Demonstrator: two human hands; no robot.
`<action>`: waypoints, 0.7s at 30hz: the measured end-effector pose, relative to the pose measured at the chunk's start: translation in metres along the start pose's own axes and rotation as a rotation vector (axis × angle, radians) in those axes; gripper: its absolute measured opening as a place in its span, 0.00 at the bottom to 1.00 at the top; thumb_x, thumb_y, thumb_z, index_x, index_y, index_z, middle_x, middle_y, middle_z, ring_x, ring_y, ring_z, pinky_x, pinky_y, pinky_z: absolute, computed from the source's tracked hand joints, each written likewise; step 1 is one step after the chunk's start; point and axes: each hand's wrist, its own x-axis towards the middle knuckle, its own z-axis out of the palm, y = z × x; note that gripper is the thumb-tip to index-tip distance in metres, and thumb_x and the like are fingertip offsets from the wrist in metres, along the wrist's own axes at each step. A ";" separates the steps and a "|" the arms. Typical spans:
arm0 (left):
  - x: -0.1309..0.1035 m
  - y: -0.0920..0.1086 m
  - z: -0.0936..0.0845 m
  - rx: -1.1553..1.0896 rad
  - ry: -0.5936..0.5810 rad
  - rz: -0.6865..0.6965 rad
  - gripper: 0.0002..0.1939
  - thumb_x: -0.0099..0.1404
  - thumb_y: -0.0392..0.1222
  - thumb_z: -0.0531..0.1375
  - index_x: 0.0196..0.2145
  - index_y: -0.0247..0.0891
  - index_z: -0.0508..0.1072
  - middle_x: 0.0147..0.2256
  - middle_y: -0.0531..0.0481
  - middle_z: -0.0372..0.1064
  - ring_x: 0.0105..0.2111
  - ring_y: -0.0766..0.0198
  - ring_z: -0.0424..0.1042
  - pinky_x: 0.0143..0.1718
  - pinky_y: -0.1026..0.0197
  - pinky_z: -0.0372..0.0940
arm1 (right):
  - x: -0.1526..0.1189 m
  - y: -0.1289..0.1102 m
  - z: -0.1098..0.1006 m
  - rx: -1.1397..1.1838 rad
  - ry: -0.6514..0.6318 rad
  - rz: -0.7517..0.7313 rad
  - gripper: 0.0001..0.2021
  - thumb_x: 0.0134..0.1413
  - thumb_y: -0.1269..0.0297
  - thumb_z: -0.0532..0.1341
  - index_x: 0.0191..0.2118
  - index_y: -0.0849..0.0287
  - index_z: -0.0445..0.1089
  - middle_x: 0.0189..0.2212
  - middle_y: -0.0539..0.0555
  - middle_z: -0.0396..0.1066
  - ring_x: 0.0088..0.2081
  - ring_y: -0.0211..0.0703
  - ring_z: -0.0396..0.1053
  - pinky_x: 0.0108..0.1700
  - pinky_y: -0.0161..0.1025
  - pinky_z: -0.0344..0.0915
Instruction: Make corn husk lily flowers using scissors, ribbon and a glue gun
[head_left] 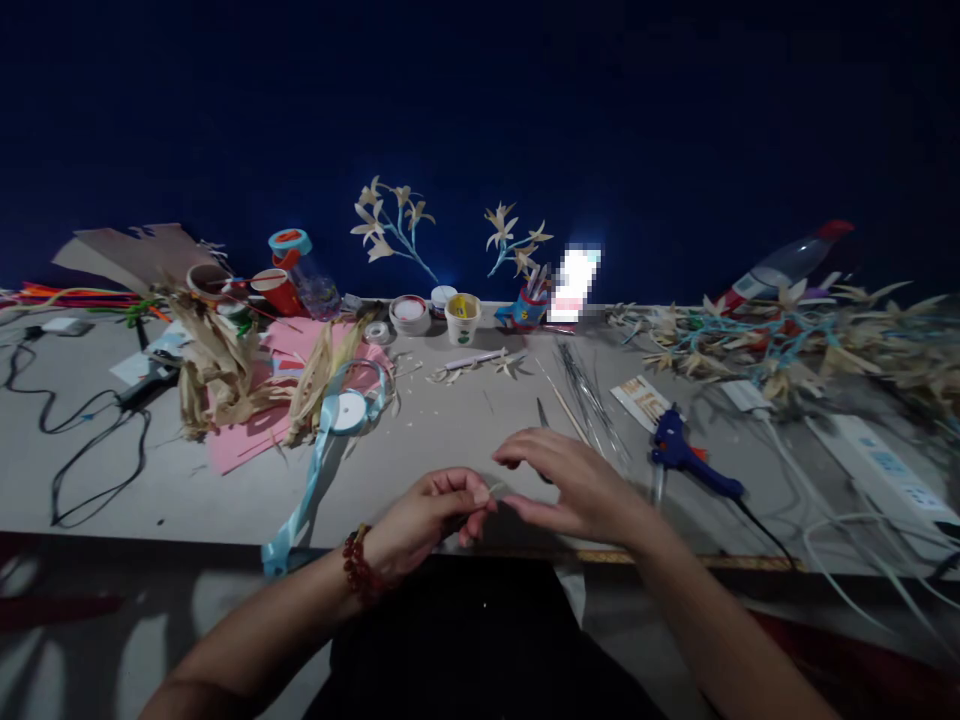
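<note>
My left hand (454,505) pinches a small pale strip (496,488), perhaps a bit of husk; most of it is hidden by the fingertips. My right hand (574,485) is just to its right, with thumb and fingers apart and nothing between them. Under the right hand lies a dark slim tool (543,412), partly covered. Beyond it are a thin wooden stick (568,408) and a bundle of thin wires (592,395). Left of my hands lies a roll of light blue ribbon (347,411), its tail hanging over the table's front edge.
Dried corn husks (217,370) lie on pink paper (236,445) at left. A blue glue gun (686,455), a power strip (885,480) and husk flowers (795,350) are at right. Along the back stand a white cup (463,322), a pencil holder (529,308) and a lit phone (576,285).
</note>
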 end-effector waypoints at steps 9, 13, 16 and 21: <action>0.004 -0.019 0.007 -0.009 0.068 0.137 0.12 0.61 0.46 0.66 0.28 0.34 0.72 0.21 0.53 0.67 0.22 0.70 0.63 0.25 0.67 0.57 | -0.015 0.005 0.069 0.929 0.322 0.484 0.15 0.50 0.53 0.68 0.37 0.59 0.71 0.24 0.47 0.68 0.26 0.36 0.65 0.30 0.33 0.63; 0.005 -0.021 0.010 -0.017 0.069 0.130 0.12 0.61 0.46 0.66 0.27 0.35 0.71 0.20 0.53 0.66 0.22 0.70 0.62 0.25 0.67 0.57 | -0.016 0.007 0.077 1.070 0.402 0.557 0.15 0.45 0.53 0.71 0.31 0.59 0.71 0.24 0.47 0.69 0.26 0.37 0.67 0.31 0.34 0.64; 0.006 -0.022 0.010 -0.002 0.064 0.136 0.12 0.62 0.46 0.65 0.28 0.35 0.71 0.21 0.53 0.67 0.21 0.70 0.62 0.26 0.67 0.57 | -0.017 0.008 0.079 1.063 0.450 0.551 0.14 0.45 0.55 0.72 0.29 0.58 0.71 0.24 0.47 0.69 0.26 0.37 0.67 0.31 0.35 0.65; 0.008 -0.027 0.012 0.026 0.072 0.109 0.13 0.62 0.46 0.65 0.27 0.35 0.70 0.20 0.54 0.67 0.21 0.71 0.61 0.27 0.67 0.56 | -0.021 0.006 0.085 1.056 0.447 0.561 0.16 0.45 0.52 0.71 0.30 0.58 0.70 0.23 0.46 0.69 0.25 0.37 0.68 0.33 0.36 0.67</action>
